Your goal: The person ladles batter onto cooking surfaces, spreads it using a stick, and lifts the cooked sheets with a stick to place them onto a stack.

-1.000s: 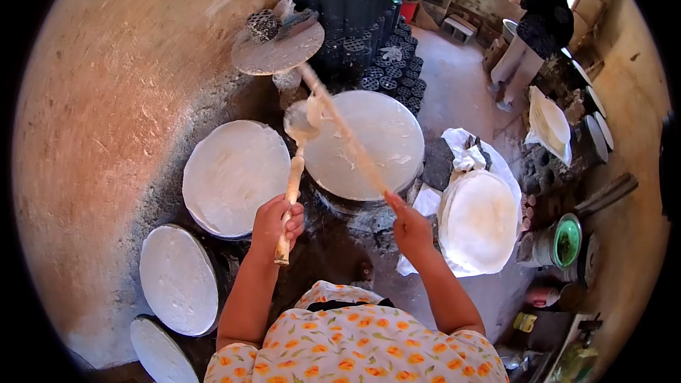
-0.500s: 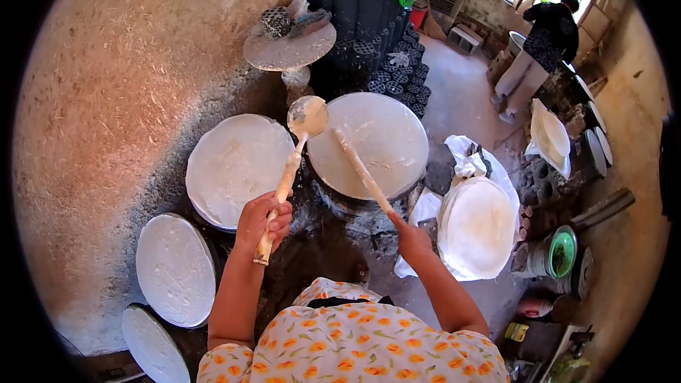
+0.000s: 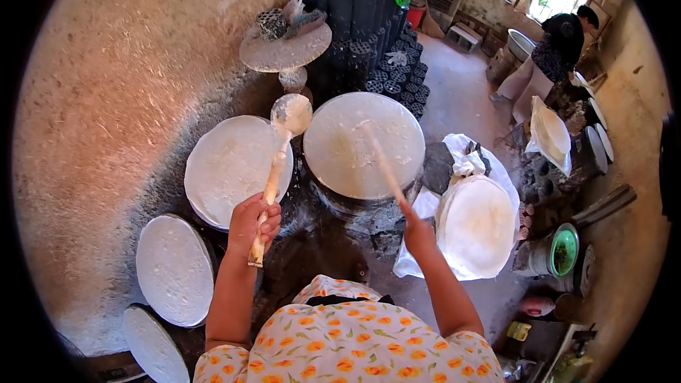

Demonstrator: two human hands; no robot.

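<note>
My left hand point(image 3: 255, 223) is wrapped round the pale wooden handle of a ladle point(image 3: 291, 115). The ladle's batter-coated bowl is raised between two round griddles. In my right hand point(image 3: 419, 235) is a thin wooden stick point(image 3: 384, 163), slightly blurred, whose far end lies over the right griddle point(image 3: 333, 143). A whitish layer of batter coats that griddle. Another round griddle point(image 3: 230, 170), also covered in white, sits to the left, beyond my left hand. Right of my right hand, a stack of thin round flatbreads point(image 3: 477, 225) rests on white cloth or plastic.
Two more white-coated rounds point(image 3: 174, 269) stand at the lower left by the wall. Perforated coal briquettes point(image 3: 363, 14) are piled behind the griddles, near a round disc-topped stand point(image 3: 285, 46). A co-worker point(image 3: 562, 46) bends at the far right. A green bowl point(image 3: 564, 252) is at right.
The stick's tip has shifted right and inward over the right griddle, and my right hand has turned with it. The ladle has moved slightly left. The co-worker has bent down.
</note>
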